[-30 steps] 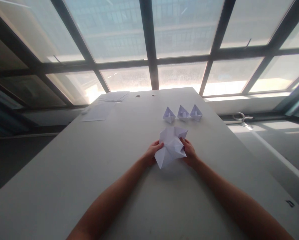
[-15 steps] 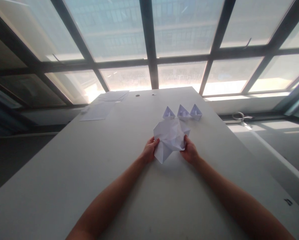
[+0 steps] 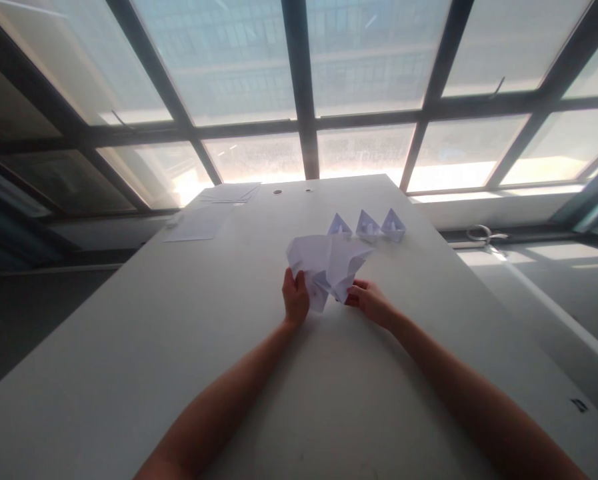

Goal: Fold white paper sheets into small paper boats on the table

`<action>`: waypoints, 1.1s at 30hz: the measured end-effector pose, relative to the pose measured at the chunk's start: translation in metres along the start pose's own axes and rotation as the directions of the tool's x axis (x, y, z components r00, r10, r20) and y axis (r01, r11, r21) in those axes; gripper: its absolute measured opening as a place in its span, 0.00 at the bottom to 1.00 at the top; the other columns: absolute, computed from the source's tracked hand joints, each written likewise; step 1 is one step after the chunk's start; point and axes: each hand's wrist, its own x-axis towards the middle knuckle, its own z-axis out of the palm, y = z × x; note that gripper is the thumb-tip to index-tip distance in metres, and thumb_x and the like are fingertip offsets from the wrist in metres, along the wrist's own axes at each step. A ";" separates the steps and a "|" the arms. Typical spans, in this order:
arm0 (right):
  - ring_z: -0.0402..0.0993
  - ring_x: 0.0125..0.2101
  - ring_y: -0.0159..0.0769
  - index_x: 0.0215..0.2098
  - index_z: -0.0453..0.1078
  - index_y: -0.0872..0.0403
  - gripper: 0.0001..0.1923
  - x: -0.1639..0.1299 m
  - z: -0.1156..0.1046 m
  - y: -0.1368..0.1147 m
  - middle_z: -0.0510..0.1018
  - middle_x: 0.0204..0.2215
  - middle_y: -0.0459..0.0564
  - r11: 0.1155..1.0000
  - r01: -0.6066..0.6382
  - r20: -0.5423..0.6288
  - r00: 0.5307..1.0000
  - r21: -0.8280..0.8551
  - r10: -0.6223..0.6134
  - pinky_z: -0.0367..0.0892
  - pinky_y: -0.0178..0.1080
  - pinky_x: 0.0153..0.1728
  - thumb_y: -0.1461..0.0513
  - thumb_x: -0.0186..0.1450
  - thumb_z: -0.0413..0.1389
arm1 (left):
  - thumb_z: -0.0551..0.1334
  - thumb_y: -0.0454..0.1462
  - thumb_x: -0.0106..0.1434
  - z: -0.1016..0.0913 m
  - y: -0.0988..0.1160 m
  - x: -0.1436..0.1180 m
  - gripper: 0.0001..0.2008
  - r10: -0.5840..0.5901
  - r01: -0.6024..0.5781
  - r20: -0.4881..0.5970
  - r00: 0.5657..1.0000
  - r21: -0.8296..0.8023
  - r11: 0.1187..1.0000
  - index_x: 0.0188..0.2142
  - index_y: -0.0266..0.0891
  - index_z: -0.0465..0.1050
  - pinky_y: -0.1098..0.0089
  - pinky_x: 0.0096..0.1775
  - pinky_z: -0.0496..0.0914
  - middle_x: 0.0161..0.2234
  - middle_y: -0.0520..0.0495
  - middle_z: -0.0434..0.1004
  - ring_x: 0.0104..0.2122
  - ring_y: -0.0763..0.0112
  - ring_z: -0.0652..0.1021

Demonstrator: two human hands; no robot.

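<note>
A creased, partly folded sheet of white paper [image 3: 343, 259] is held above the table between both hands. My left hand [image 3: 296, 297] grips its left side, fingers bent over the edge. At the paper's lower right corner, my right hand [image 3: 371, 301] pinches the edge between thumb and fingers. Just behind it on the table stand three folded paper boats: a left one [image 3: 339, 224], partly covered by the held paper, a middle one [image 3: 367, 225] and a right one [image 3: 393, 225].
The white table [image 3: 219, 360] runs toward a wall of windows. Flat white sheets [image 3: 199, 223] lie at its far left, with more paper [image 3: 231, 192] behind them. A roll of tape or cable [image 3: 479, 233] is off the table at the right. A small dark object [image 3: 579, 405] sits near the right edge.
The paper has turned and shifted a little left, its folds drawn closer together. My left hand has rotated upright around its side; my right hand has moved inward to the lower corner.
</note>
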 end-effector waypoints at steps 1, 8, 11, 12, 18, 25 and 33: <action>0.77 0.29 0.37 0.32 0.77 0.57 0.12 0.000 0.000 0.001 0.81 0.31 0.52 1.000 -0.004 -0.016 1.000 -0.027 0.003 0.72 0.39 0.35 0.60 0.51 0.65 | 0.56 0.42 0.69 -0.001 0.001 0.001 0.08 0.019 -0.019 -0.013 1.000 0.022 1.000 0.38 0.41 0.68 0.70 0.40 0.66 0.34 0.48 0.72 0.35 0.66 0.72; 0.69 0.20 0.30 0.29 0.73 0.55 0.11 0.004 -0.002 0.006 0.73 0.19 0.45 0.999 0.033 -0.237 0.971 -0.025 -0.038 0.63 0.33 0.22 0.58 0.50 0.64 | 0.57 0.41 0.67 0.001 -0.003 0.001 0.07 0.026 -0.027 0.035 0.999 0.032 0.999 0.42 0.42 0.69 0.72 0.34 0.65 0.32 0.49 0.72 0.31 0.69 0.72; 0.62 0.17 0.26 0.28 0.70 0.54 0.12 0.004 -0.004 0.004 0.68 0.15 0.40 0.998 0.052 -0.242 0.968 -0.038 -0.060 0.54 0.31 0.18 0.57 0.49 0.64 | 0.58 0.41 0.67 0.002 -0.008 0.002 0.08 -0.040 0.039 0.066 0.997 0.009 0.999 0.42 0.41 0.68 0.75 0.26 0.63 0.27 0.51 0.71 0.23 0.73 0.69; 0.61 0.17 0.26 0.28 0.69 0.55 0.13 0.004 -0.006 0.003 0.67 0.15 0.40 0.998 0.044 -0.221 0.974 -0.051 -0.054 0.52 0.31 0.17 0.56 0.49 0.64 | 0.58 0.42 0.67 0.002 -0.009 0.004 0.09 -0.065 0.065 0.087 0.994 0.003 0.998 0.43 0.40 0.68 0.75 0.24 0.61 0.26 0.52 0.70 0.21 0.75 0.68; 0.58 0.17 0.24 0.32 0.70 0.55 0.17 0.003 -0.021 -0.011 0.69 0.20 0.40 0.993 -0.003 -0.076 0.997 -0.122 -0.006 0.51 0.30 0.17 0.55 0.49 0.66 | 0.62 0.43 0.64 -0.013 -0.019 0.029 0.28 -0.266 0.259 0.268 0.926 0.062 0.964 0.60 0.34 0.59 0.76 0.23 0.65 0.28 0.49 0.75 0.20 0.74 0.72; 0.61 0.17 0.27 0.57 0.62 0.52 0.33 0.003 -0.042 -0.022 0.75 0.25 0.42 0.901 0.068 -0.163 0.975 -0.428 -0.150 0.55 0.29 0.16 0.54 0.55 0.60 | 0.61 0.33 0.63 -0.053 -0.027 0.067 0.34 -0.241 -0.050 0.394 0.887 0.601 0.798 0.65 0.31 0.51 0.63 0.49 0.70 0.51 0.34 0.74 0.47 0.58 0.77; 0.48 0.17 0.25 0.52 0.71 0.60 0.23 0.006 -0.040 -0.002 0.55 0.16 0.35 0.666 0.235 0.058 0.959 -0.708 -0.277 0.44 0.30 0.18 0.58 0.60 0.55 | 0.59 0.32 0.64 -0.042 0.013 0.038 0.31 -0.001 -0.474 0.502 0.865 0.816 0.331 0.66 0.35 0.54 0.53 0.59 0.59 0.63 0.31 0.58 0.61 0.47 0.62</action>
